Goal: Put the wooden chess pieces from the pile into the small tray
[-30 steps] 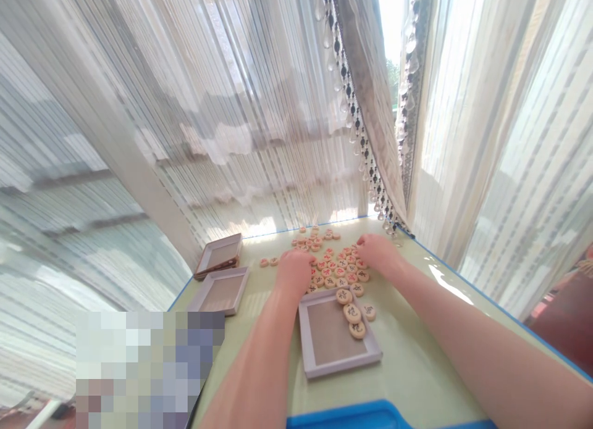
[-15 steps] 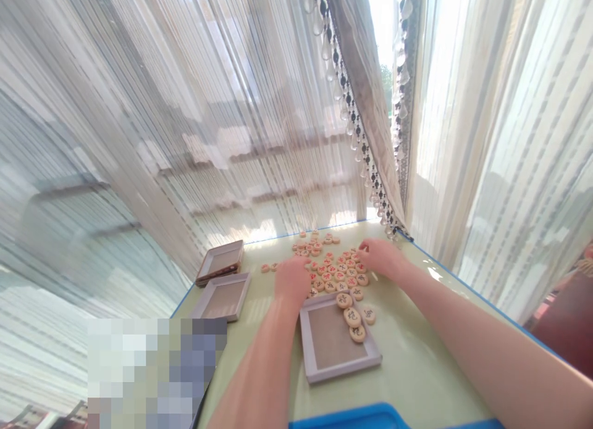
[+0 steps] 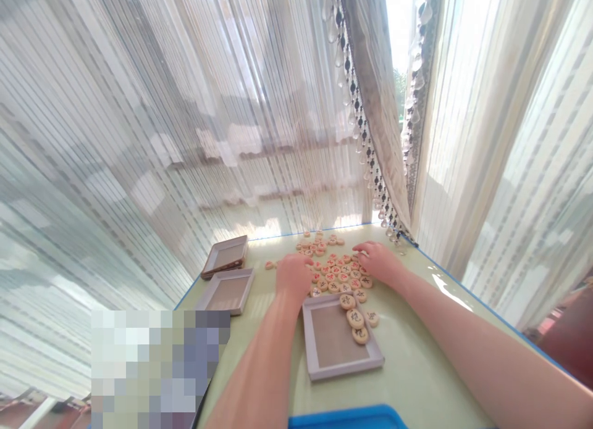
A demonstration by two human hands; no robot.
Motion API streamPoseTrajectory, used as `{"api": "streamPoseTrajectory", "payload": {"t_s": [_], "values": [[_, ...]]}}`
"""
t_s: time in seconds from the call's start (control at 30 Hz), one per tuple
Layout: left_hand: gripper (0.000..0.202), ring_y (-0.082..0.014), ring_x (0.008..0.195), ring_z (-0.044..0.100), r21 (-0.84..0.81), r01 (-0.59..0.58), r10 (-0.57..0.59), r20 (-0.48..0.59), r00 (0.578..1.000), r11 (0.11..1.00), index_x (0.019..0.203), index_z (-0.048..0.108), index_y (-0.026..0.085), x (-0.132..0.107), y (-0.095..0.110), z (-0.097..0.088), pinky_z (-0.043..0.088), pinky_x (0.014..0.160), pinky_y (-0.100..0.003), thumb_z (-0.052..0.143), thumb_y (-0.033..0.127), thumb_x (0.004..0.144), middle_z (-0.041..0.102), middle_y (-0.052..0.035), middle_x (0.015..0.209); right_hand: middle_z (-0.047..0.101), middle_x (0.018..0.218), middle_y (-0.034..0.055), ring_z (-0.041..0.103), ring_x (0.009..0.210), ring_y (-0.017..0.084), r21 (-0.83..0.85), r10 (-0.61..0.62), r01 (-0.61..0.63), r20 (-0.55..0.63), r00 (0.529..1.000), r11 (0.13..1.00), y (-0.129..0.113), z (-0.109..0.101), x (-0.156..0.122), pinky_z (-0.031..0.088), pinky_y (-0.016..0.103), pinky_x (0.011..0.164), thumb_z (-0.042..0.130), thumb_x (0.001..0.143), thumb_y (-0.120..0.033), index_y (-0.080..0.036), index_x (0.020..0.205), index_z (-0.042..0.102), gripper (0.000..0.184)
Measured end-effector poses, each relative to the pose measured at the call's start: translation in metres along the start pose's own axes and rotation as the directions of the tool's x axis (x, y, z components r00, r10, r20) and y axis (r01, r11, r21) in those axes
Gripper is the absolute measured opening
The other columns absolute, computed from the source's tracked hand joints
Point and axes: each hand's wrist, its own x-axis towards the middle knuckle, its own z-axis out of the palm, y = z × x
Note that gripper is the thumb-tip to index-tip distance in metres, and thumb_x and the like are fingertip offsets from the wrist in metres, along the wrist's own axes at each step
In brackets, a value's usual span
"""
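Many round wooden Chinese chess pieces (image 3: 343, 277) with red or black characters lie in a loose spread on the table. My left hand (image 3: 295, 276) rests at the left side of the spread, back up, one finger stretched out to the right; its other fingers are mostly hidden. On the right side, my right hand (image 3: 377, 262) reaches over the pieces, fingers apart and nothing visibly held. A shallow pale box tray (image 3: 319, 370) sits nearer me, with several pieces at its right inner side and upper edge. One piece (image 3: 371, 318) lies just outside that tray.
Another shallow tray (image 3: 250, 287) and a brown-edged box part (image 3: 246, 244) lie at the left of the green table (image 3: 417, 355). A blue plastic edge (image 3: 347, 416) shows at the near side. String curtains (image 3: 278, 139) hang behind the table. A blurred patch covers the lower left.
My right hand's fingers have stretched out a little further left over the pieces. My left hand stays nearly in place. The whole view has shifted slightly.
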Motion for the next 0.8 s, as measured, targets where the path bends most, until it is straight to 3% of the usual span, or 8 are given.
{"api": "streamPoseTrajectory", "payload": {"t_s": [0.17, 0.3, 0.47, 0.63, 0.73, 0.8], "values": [[0.035, -0.0194, 0.1, 0.056, -0.048, 0.012, -0.014, -0.057, 0.998, 0.999, 0.094, 0.068, 0.016, 0.004, -0.008, 0.007, 0.04, 0.092, -0.031, 0.038, 0.012, 0.078, 0.067, -0.0066, 0.1, 0.065, 0.107, 0.0071, 0.056, 0.1, 0.022, 0.027, -0.101, 0.104, -0.1, 0.99, 0.994, 0.006, 0.008, 0.018, 0.039, 0.035, 0.093, 0.042, 0.082, -0.02, -0.019, 0.099, 0.067, 0.031], [0.033, -0.0179, 0.098, 0.057, -0.096, -0.027, 0.018, -0.094, 0.995, 0.995, 0.097, 0.066, 0.017, 0.012, -0.016, 0.012, 0.041, 0.09, -0.029, 0.035, 0.021, 0.085, 0.066, -0.0063, 0.102, 0.063, 0.112, 0.0068, 0.054, 0.105, 0.022, 0.007, -0.242, 0.242, -0.02, 0.97, 0.97, -0.001, 0.013, 0.047, 0.037, 0.036, 0.097, 0.043, 0.084, -0.028, -0.021, 0.105, 0.065, 0.031], [0.032, -0.017, 0.098, 0.056, -0.079, -0.13, 0.122, -0.097, 0.988, 0.988, 0.095, 0.065, 0.02, 0.018, -0.02, 0.011, 0.04, 0.092, -0.029, 0.035, 0.025, 0.087, 0.066, -0.0039, 0.1, 0.056, 0.125, 0.0045, 0.046, 0.116, 0.024, 0.078, -0.308, 0.301, 0.102, 0.946, 0.95, -0.023, 0.027, 0.072, 0.034, 0.04, 0.1, 0.043, 0.085, -0.042, -0.025, 0.118, 0.059, 0.041], [0.034, -0.0176, 0.1, 0.055, -0.098, -0.112, 0.098, -0.137, 0.986, 0.989, 0.099, 0.064, 0.019, 0.017, -0.023, 0.01, 0.04, 0.093, -0.03, 0.032, 0.026, 0.089, 0.065, -0.0047, 0.102, 0.06, 0.119, 0.0007, 0.049, 0.112, 0.024, 0.125, -0.443, 0.427, 0.166, 0.881, 0.896, -0.043, 0.028, 0.065, 0.034, 0.04, 0.099, 0.048, 0.081, -0.041, -0.03, 0.1, 0.069, 0.03], [0.036, -0.0172, 0.099, 0.056, -0.123, -0.077, 0.061, -0.133, 0.989, 0.989, 0.1, 0.063, 0.018, 0.017, -0.024, 0.01, 0.041, 0.092, -0.03, 0.03, 0.026, 0.089, 0.065, -0.0054, 0.102, 0.06, 0.118, 0.0022, 0.049, 0.11, 0.024, 0.122, -0.398, 0.384, 0.137, 0.907, 0.915, -0.045, 0.028, 0.061, 0.035, 0.04, 0.098, 0.045, 0.083, -0.039, -0.028, 0.098, 0.07, 0.031], [0.037, -0.0178, 0.105, 0.054, -0.104, -0.052, 0.04, -0.112, 0.993, 0.993, 0.106, 0.061, 0.017, 0.022, -0.024, 0.01, 0.039, 0.095, -0.031, 0.029, 0.026, 0.089, 0.063, -0.0073, 0.108, 0.06, 0.119, 0.0034, 0.049, 0.111, 0.023, 0.093, -0.328, 0.318, 0.133, 0.935, 0.943, -0.041, 0.031, 0.064, 0.035, 0.039, 0.098, 0.04, 0.085, -0.034, -0.025, 0.108, 0.066, 0.035]]}}
